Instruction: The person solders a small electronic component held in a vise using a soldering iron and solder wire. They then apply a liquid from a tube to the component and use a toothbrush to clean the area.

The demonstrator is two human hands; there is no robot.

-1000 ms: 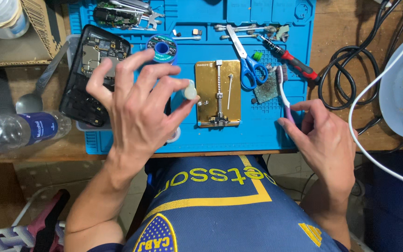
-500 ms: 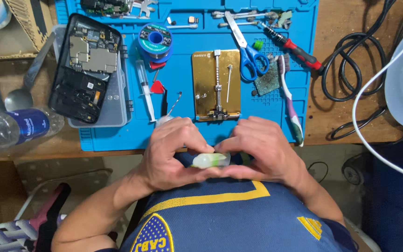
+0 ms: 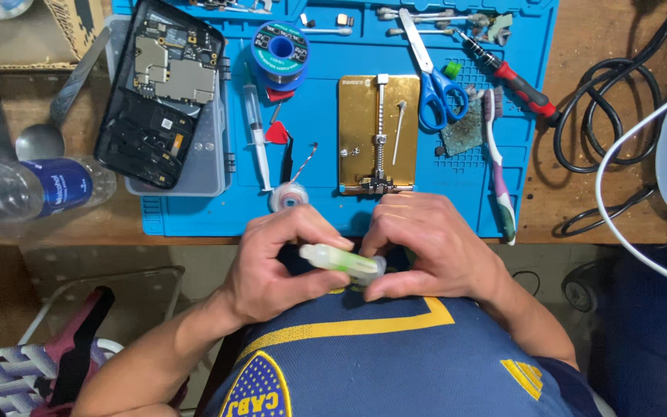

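My left hand (image 3: 275, 266) and my right hand (image 3: 426, 247) meet just in front of the table edge, over my blue shirt. Between them they hold a small translucent tube with green contents (image 3: 341, 262), lying roughly level. The left fingers grip its left end, the right fingertips pinch its right end. Just beyond the hands, on the blue work mat (image 3: 318, 208), lie a small white tape roll (image 3: 289, 196) and a gold board-holder plate (image 3: 378, 135).
On the mat lie an opened black phone (image 3: 160, 100) on a grey case, a syringe (image 3: 256, 135), a solder spool (image 3: 281, 54), blue scissors (image 3: 434, 77), a red screwdriver (image 3: 515, 77) and a toothbrush (image 3: 499, 166). A water bottle (image 3: 32, 189) and spoon lie left; black cables (image 3: 604, 116) right.
A second ago my hands were spread over the mat, the left raised, the right by the toothbrush. Both drew back to my lap and closed on the tube.
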